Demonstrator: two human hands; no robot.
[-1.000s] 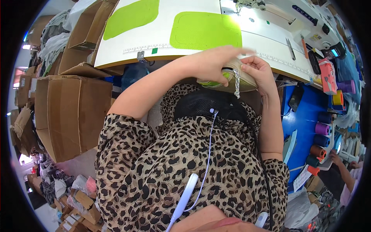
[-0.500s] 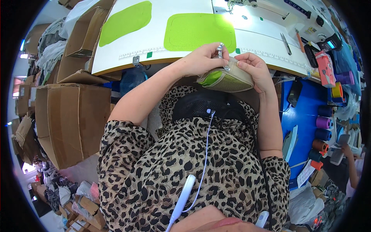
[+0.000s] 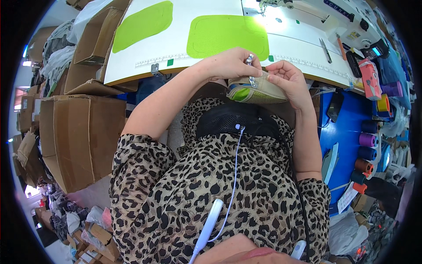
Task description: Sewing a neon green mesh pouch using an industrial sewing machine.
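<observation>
My left hand (image 3: 237, 64) is closed on a braided grey-and-white cord (image 3: 249, 61) at the top of a small beige mesh pouch (image 3: 268, 93), which shows bright green (image 3: 238, 93) on its left part. My right hand (image 3: 290, 83) grips the pouch's upper right part between thumb and fingers, close beside my left fingertips. The pouch is held just off the front edge of the white sewing table (image 3: 145, 72), above my lap. Part of it is hidden behind my fingers. Two lime-green mesh panels (image 3: 226, 35) (image 3: 143, 24) lie flat on the table.
A sewing machine (image 3: 351, 31) is at top right, with scissors (image 3: 325, 50), a pink pack (image 3: 370, 78) and a phone (image 3: 335, 107) nearby. Thread spools (image 3: 367, 140) line a blue surface (image 3: 329, 132) at right. Cardboard boxes (image 3: 81, 136) stand at left; bagged piles (image 3: 343, 237) lie at lower right.
The cord hung down a second ago; it is now raised in my left fingers, which have shifted onto it. A co-worker's arm at the right edge has moved out of clear view.
</observation>
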